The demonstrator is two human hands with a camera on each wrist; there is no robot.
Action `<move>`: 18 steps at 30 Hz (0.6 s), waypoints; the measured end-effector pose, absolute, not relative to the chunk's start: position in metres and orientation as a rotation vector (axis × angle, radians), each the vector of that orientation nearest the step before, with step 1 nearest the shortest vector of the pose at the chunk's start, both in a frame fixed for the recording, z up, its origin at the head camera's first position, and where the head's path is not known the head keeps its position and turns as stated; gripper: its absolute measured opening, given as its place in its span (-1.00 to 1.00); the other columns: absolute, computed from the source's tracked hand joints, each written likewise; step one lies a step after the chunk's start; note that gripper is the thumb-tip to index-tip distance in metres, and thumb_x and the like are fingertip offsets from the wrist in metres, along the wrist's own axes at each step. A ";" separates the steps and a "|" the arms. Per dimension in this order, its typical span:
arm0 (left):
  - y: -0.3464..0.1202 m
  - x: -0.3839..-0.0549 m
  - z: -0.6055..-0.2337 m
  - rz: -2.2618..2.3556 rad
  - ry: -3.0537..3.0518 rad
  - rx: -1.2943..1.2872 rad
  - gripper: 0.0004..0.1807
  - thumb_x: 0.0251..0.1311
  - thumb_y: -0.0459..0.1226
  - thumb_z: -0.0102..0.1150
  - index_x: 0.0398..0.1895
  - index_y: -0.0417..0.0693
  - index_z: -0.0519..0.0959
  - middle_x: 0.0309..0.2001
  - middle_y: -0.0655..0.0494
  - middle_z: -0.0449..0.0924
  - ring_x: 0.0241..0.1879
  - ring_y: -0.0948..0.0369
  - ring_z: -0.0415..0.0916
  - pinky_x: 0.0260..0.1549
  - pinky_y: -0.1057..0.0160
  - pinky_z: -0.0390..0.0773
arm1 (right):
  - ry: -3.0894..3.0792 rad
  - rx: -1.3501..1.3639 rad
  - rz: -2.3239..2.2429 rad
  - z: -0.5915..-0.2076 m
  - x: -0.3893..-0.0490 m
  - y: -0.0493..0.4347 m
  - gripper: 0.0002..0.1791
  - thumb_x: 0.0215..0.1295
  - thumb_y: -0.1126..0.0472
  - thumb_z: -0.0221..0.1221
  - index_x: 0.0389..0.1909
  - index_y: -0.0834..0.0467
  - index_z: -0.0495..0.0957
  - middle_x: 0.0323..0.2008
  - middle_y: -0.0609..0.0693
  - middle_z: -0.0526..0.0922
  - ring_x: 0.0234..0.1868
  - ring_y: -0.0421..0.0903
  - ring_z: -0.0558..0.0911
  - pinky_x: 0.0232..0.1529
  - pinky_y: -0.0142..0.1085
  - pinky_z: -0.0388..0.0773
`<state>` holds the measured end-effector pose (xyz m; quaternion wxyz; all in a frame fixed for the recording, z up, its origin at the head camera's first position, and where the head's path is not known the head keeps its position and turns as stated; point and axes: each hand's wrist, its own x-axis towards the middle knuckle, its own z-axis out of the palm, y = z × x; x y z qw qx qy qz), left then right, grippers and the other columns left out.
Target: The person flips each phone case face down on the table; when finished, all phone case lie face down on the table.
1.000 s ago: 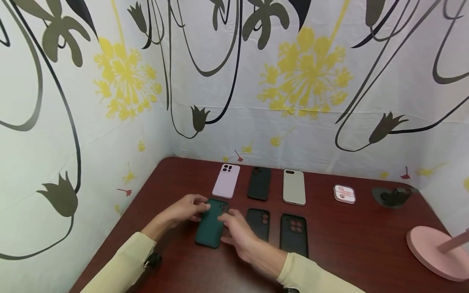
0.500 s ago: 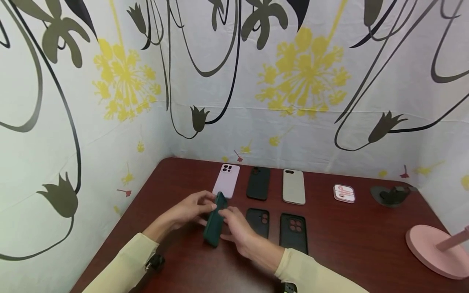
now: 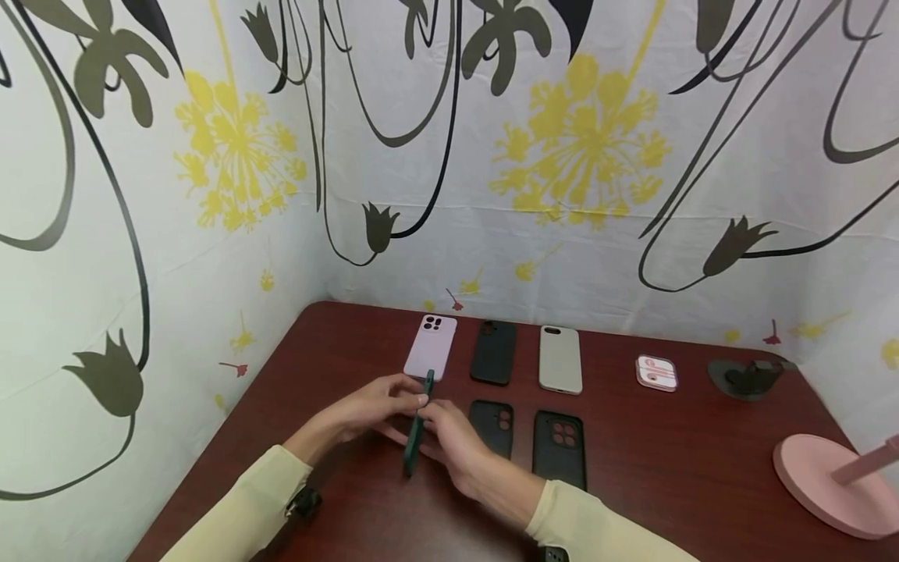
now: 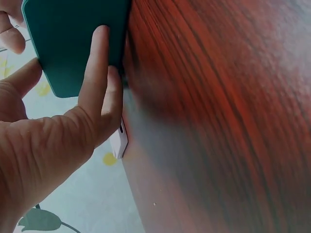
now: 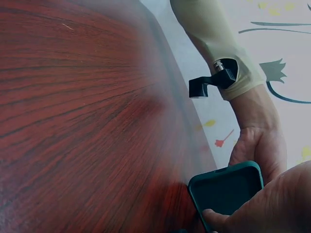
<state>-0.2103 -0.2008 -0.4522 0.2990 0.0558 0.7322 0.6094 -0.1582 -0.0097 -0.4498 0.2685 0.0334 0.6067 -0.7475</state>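
A dark green phone case (image 3: 413,451) stands on its long edge between the two hands, seen nearly edge-on in the head view. My left hand (image 3: 375,404) holds it from the left, its thumb on the upper edge and two fingers along the outer back (image 4: 73,43). From the other side my right hand (image 3: 460,449) grips it, with a fingertip against the hollow inside (image 5: 226,191). Beyond the case lies a lilac phone case (image 3: 430,347). Close to the right hand are a black case (image 3: 494,425) and another black case with a square camera cutout (image 3: 559,449).
In the back row lie a dark case (image 3: 493,353) and a cream case (image 3: 560,359). Farther right are a small white square box (image 3: 656,373), a dark stand (image 3: 747,380) and a pink round base (image 3: 832,484). Patterned cloth (image 3: 562,156) borders the dark red table (image 3: 653,460).
The green case has been turned from lying with its back upward to standing on its long edge. Both hands have come closer together around it. The other cases stay put.
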 end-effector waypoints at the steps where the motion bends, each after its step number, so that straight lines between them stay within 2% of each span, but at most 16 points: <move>1: -0.200 -0.210 -0.453 1.608 1.958 0.147 -0.35 0.49 -0.03 0.27 0.42 -0.27 0.39 0.23 -0.24 0.57 0.11 0.01 0.67 -0.15 -0.08 0.84 | 1.634 0.085 -2.019 -0.450 -0.157 -0.009 -0.29 0.51 0.06 0.03 0.54 0.32 0.17 0.57 0.29 0.19 0.62 0.32 0.20 0.51 0.16 0.45; 8: -0.195 -0.209 -0.455 1.518 2.047 0.172 -0.34 0.48 0.04 0.25 0.41 -0.23 0.41 0.25 -0.22 0.54 0.09 0.03 0.64 -0.24 -0.06 0.84 | 1.633 0.007 -2.025 -0.453 -0.154 -0.009 -0.20 0.36 0.19 0.07 0.57 0.37 0.09 0.56 0.32 0.21 0.54 0.28 0.32 0.49 0.16 0.47; 14: -0.195 -0.208 -0.455 1.521 2.045 0.155 -0.32 0.49 0.05 0.25 0.41 -0.24 0.40 0.27 -0.24 0.53 0.09 0.04 0.67 -0.23 -0.05 0.84 | 1.650 -0.004 -2.012 -0.457 -0.153 -0.008 -0.23 0.43 0.24 0.13 0.59 0.30 0.10 0.49 0.33 0.34 0.33 0.13 0.57 0.33 0.06 0.63; 18: -0.196 -0.208 -0.455 1.535 2.037 0.147 -0.31 0.48 0.06 0.26 0.41 -0.24 0.40 0.29 -0.25 0.51 0.11 0.02 0.67 -0.23 -0.06 0.84 | 1.645 -0.017 -2.021 -0.459 -0.153 -0.008 -0.21 0.46 0.26 0.14 0.64 0.21 0.07 0.49 0.33 0.36 0.30 0.14 0.61 0.29 0.08 0.67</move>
